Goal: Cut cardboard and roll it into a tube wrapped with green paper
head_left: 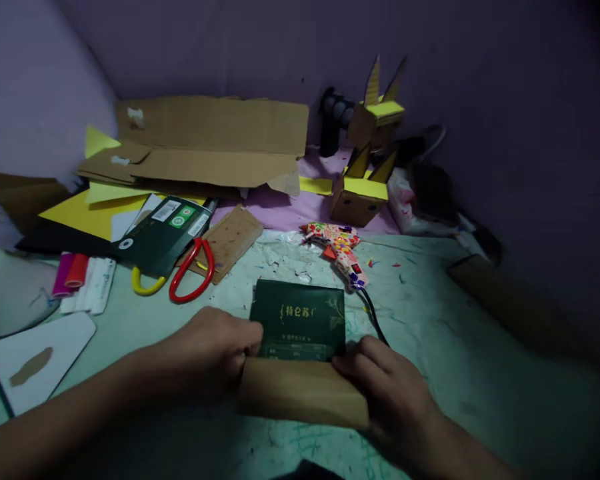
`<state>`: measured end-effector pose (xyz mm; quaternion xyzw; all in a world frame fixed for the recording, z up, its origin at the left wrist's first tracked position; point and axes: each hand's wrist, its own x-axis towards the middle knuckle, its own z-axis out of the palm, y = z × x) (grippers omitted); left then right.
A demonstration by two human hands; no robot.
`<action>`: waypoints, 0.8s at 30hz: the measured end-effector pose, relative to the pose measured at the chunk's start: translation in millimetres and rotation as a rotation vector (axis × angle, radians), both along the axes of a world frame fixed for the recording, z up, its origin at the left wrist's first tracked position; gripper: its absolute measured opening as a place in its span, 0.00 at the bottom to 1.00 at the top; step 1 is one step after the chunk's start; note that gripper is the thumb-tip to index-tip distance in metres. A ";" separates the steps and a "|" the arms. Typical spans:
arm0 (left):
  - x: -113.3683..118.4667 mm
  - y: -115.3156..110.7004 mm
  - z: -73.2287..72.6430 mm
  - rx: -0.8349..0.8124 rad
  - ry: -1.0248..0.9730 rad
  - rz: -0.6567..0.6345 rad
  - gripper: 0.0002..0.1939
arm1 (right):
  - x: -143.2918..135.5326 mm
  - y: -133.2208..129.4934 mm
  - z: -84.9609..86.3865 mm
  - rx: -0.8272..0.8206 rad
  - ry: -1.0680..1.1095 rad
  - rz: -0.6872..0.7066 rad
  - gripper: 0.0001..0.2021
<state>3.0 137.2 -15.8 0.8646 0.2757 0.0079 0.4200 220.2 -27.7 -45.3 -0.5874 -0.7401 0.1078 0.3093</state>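
Note:
In front of me is a dark green printed carton piece (300, 313) with gold lettering. A plain brown cardboard band (305, 390) runs along its near edge; I cannot tell whether it is a folded part of the same piece. My left hand (225, 343) is closed, its fingers gripping the left side where green meets brown. On the right side, my right hand (393, 380) pinches the same piece, thumb near the green face and other fingers partly hidden behind the brown band. Just beyond the carton lies a flower-patterned glue gun (343, 250), its black cord trailing toward my right hand.
Scissors with red and yellow handles (211, 270) lie partly under another green carton piece (167, 230). Markers (87, 283) and a white cutout (37, 360) sit at left. Behind are an opened cardboard box (220, 127) and two eared cardboard boxes (360, 200) with yellow tops.

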 end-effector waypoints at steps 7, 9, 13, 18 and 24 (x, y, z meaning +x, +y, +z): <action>-9.6 -9.0 3.9 -0.472 -0.463 0.366 0.29 | 17.5 17.6 23.8 0.249 0.206 -0.041 0.15; -7.3 -19.3 5.4 -0.567 -0.522 0.354 0.35 | 14.8 27.1 28.7 0.329 0.213 -0.034 0.15; -5.3 -32.4 9.1 -0.438 -0.512 0.395 0.36 | 4.8 42.0 28.8 0.415 0.336 -0.019 0.14; -7.1 -36.8 -0.9 -0.023 -0.471 0.513 0.31 | -2.0 44.6 23.7 0.321 0.641 -0.023 0.17; -2.1 -48.2 -13.8 0.206 -0.473 0.444 0.29 | -10.3 37.8 18.8 -0.070 1.027 0.145 0.56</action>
